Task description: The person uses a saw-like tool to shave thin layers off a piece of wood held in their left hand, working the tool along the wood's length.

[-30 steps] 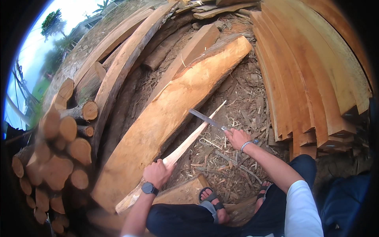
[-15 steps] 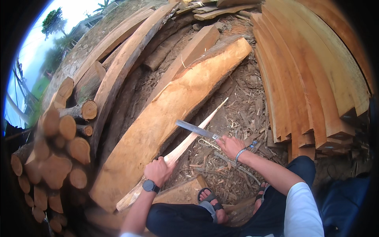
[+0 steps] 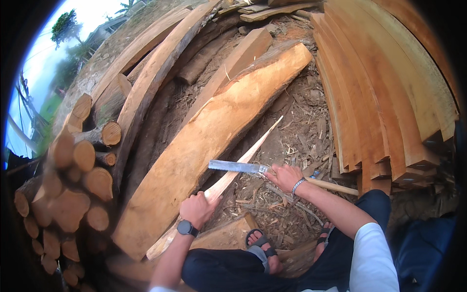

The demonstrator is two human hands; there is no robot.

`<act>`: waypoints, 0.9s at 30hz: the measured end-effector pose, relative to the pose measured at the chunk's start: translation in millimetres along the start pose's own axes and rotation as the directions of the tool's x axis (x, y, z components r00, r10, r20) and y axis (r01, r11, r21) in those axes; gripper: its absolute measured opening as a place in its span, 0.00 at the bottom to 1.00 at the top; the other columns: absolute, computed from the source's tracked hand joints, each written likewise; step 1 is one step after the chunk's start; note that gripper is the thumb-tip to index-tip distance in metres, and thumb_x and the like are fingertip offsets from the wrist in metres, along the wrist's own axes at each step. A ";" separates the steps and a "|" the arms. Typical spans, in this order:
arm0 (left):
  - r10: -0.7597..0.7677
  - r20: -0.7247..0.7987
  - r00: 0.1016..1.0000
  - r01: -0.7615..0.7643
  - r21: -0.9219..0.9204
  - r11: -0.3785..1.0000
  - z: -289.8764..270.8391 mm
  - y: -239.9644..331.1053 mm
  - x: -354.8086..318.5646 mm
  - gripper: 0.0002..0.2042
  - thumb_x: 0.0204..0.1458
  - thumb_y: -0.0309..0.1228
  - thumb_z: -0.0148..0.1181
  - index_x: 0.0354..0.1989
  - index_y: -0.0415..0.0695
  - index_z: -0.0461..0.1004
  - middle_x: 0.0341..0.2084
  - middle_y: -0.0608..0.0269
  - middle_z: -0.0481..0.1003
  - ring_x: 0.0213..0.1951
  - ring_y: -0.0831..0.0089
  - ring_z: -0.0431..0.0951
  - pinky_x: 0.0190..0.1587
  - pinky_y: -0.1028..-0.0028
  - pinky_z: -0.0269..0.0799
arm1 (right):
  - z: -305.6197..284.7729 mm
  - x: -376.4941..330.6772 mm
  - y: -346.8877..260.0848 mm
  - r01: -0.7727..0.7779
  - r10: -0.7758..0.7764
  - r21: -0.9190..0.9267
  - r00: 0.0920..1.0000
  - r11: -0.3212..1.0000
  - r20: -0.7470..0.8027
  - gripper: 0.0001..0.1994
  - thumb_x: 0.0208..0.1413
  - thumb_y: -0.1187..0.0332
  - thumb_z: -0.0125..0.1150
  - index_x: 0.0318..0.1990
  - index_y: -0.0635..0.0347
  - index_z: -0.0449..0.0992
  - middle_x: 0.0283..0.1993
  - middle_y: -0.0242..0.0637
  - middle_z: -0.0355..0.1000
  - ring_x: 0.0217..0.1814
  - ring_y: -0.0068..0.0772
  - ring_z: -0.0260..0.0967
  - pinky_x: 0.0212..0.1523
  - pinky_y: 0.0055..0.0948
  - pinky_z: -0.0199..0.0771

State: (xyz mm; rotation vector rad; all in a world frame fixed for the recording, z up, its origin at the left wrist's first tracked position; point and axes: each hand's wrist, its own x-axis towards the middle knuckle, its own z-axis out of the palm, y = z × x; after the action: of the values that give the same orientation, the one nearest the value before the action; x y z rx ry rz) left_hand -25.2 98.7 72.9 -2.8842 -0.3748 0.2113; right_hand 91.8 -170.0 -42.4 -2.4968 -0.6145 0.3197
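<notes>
My left hand (image 3: 197, 209), with a watch at its wrist, is closed around a long pale split stick (image 3: 221, 185) that tapers to a point at its far end. The stick slants from my left forearm up to the right. In my right hand (image 3: 286, 177) is a hand saw (image 3: 233, 166), gripped just behind the blade. Its blade lies across the stick, apparently against it, with the toothed edge toward me. The saw's long wooden handle (image 3: 335, 186) sticks out to the right behind my wrist.
A large slab (image 3: 194, 151) lies beside the stick. Stacked cut logs (image 3: 65, 209) stand at left, and thick curved planks (image 3: 389, 97) at right. Wood chips (image 3: 306, 126) litter the ground. A timber piece (image 3: 224, 236) lies near my sandalled feet (image 3: 265, 248).
The saw has turned: its tip has dropped down and left, the blade lies more level with its flat side showing, and the handle is now visible. My left hand has barely moved.
</notes>
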 end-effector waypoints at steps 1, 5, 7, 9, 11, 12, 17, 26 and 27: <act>0.012 -0.007 1.000 -0.012 0.000 1.000 0.9 0.3 0.1 0.36 0.51 0.65 0.52 0.27 0.34 0.76 0.21 0.40 0.77 0.27 0.47 0.80 0.30 0.55 0.75 | -0.6 4.7 10.0 -0.040 0.040 0.031 0.999 0.999 -0.018 0.28 0.65 0.42 0.40 0.41 0.60 0.73 0.33 0.55 0.77 0.39 0.59 0.76 0.40 0.55 0.74; 0.017 0.053 0.998 -0.018 0.021 1.000 0.2 1.9 0.3 0.35 0.51 0.65 0.51 0.28 0.36 0.77 0.23 0.44 0.78 0.29 0.50 0.81 0.32 0.57 0.76 | -7.8 7.4 25.1 -0.161 0.175 0.139 0.980 0.977 -0.091 0.28 0.65 0.42 0.40 0.42 0.61 0.73 0.32 0.55 0.77 0.39 0.59 0.76 0.41 0.55 0.74; 0.013 0.069 0.998 -0.015 0.021 1.000 -0.9 3.1 1.0 0.35 0.52 0.65 0.51 0.28 0.36 0.77 0.23 0.44 0.78 0.29 0.50 0.81 0.32 0.57 0.75 | 5.5 -2.0 -1.3 -0.080 0.082 0.101 0.997 0.992 -0.015 0.28 0.65 0.42 0.40 0.41 0.61 0.74 0.32 0.55 0.77 0.39 0.59 0.76 0.41 0.55 0.74; 0.004 0.076 0.997 -0.005 0.014 1.000 -1.6 4.5 0.5 0.35 0.52 0.65 0.50 0.28 0.36 0.77 0.23 0.43 0.78 0.29 0.50 0.81 0.32 0.57 0.75 | 10.6 -2.6 -9.2 -0.028 0.027 0.085 1.000 0.996 0.014 0.29 0.65 0.41 0.39 0.41 0.61 0.74 0.33 0.56 0.77 0.39 0.59 0.76 0.41 0.56 0.74; -0.023 0.084 0.996 0.021 0.014 1.000 -1.9 2.4 -2.1 0.35 0.52 0.65 0.50 0.28 0.36 0.77 0.23 0.43 0.78 0.29 0.49 0.80 0.31 0.56 0.75 | -2.7 3.1 0.9 -0.086 0.088 0.076 0.996 0.993 -0.019 0.29 0.65 0.41 0.39 0.41 0.61 0.74 0.34 0.56 0.77 0.40 0.59 0.76 0.42 0.56 0.74; -0.021 0.062 0.998 0.020 0.002 1.000 -0.7 -0.8 -3.1 0.36 0.51 0.65 0.51 0.27 0.35 0.77 0.22 0.41 0.77 0.28 0.48 0.80 0.31 0.56 0.75 | -10.8 6.8 10.3 -0.114 0.117 0.071 0.993 0.991 -0.037 0.29 0.65 0.41 0.39 0.40 0.61 0.74 0.34 0.57 0.77 0.40 0.59 0.76 0.42 0.56 0.74; -0.023 0.035 0.999 0.024 -0.040 0.999 -1.0 1.2 -0.9 0.36 0.51 0.65 0.51 0.26 0.34 0.77 0.22 0.38 0.77 0.28 0.46 0.80 0.32 0.54 0.74 | 1.9 3.0 10.2 -0.096 0.104 0.116 0.992 0.989 -0.068 0.29 0.64 0.41 0.39 0.41 0.60 0.75 0.33 0.56 0.77 0.40 0.61 0.76 0.42 0.56 0.74; -0.020 0.039 0.999 0.022 -0.058 0.998 2.3 -2.6 -1.5 0.36 0.51 0.65 0.51 0.27 0.34 0.77 0.22 0.38 0.77 0.28 0.46 0.80 0.32 0.54 0.74 | -6.1 7.9 25.0 -0.155 0.167 0.146 0.984 0.977 -0.069 0.29 0.65 0.41 0.38 0.40 0.60 0.74 0.33 0.55 0.77 0.38 0.62 0.76 0.41 0.56 0.75; -0.025 0.044 0.999 0.028 -0.054 0.998 3.9 -3.0 -1.6 0.36 0.51 0.65 0.51 0.27 0.34 0.77 0.22 0.38 0.77 0.28 0.46 0.80 0.32 0.54 0.74 | 3.2 3.4 6.9 -0.096 0.100 0.102 0.995 0.990 -0.027 0.29 0.65 0.41 0.38 0.40 0.60 0.74 0.33 0.55 0.77 0.38 0.61 0.76 0.41 0.55 0.75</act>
State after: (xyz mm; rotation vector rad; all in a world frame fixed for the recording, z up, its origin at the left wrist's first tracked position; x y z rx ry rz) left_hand -28.2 101.9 70.1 -2.9304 -0.4326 0.2632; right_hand 96.1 -172.0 -49.2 -2.4348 -0.4524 0.3382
